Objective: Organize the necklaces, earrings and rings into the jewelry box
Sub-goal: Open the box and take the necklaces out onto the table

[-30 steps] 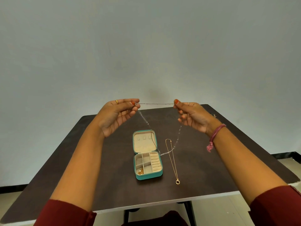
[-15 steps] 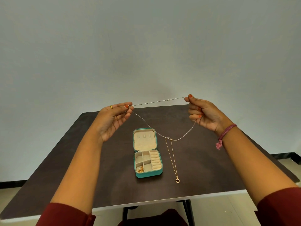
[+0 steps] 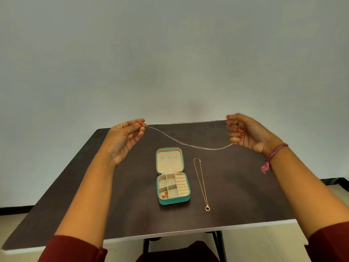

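Observation:
A thin silver necklace (image 3: 186,144) is stretched in the air between both hands, high above the table. My left hand (image 3: 126,138) pinches one end between thumb and forefinger. My right hand (image 3: 245,132) grips the other end with curled fingers; one strand runs taut, the other sags. Below lies an open teal jewelry box (image 3: 172,202) with a beige lining, several compartments and ring rolls. Gold pieces (image 3: 164,195) sit in its front left compartment. A gold necklace (image 3: 201,183) with a ring pendant lies stretched out on the table right of the box.
The dark brown table (image 3: 94,195) has a white front edge and stands against a plain pale wall. A pink thread band is on my right wrist, a gold ring on my left hand. Dark red sleeves show at the bottom corners.
My hands have moved far apart, drawing the silver necklace out wide. Its hanging loop has risen from near the box to a shallow sag between the hands.

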`<state>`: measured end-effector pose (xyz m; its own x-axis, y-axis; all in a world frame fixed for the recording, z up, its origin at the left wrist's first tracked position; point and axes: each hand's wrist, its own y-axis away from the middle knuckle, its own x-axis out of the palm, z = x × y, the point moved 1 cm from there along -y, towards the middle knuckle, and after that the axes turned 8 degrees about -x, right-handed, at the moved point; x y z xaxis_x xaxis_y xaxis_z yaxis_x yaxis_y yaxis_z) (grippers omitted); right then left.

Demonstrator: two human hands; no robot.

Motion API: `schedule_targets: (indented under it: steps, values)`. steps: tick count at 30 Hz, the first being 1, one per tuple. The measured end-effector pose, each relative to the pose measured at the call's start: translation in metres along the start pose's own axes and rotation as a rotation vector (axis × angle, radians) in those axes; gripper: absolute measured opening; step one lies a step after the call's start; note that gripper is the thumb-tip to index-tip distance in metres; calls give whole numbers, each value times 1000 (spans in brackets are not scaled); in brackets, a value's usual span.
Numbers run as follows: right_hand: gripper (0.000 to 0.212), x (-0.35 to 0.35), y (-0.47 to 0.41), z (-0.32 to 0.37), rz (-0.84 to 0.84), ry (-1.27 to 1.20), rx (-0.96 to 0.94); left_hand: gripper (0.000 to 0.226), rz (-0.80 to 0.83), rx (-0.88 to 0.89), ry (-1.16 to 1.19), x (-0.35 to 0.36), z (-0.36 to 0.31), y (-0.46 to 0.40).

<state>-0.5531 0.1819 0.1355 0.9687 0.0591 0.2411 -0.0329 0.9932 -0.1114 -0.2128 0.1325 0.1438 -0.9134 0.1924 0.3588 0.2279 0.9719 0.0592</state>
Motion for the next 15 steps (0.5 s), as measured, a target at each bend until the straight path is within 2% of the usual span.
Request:
schedule_targets:
  steps: [3,6,8,15]
  values:
    - [20,2,7,3,-16,421,62,17,-20,13,11,-3,1,-3]
    - [28,3,12,5,28,501,90,17,-23,15,-7,-3,4,-5]
    - [26,-1,13,6,8,420,59,17,-27,12,-20,-2,10,-6]
    - [13,0,8,12,-47,-109,-134,20,21,-59,-115,12,46,-4]
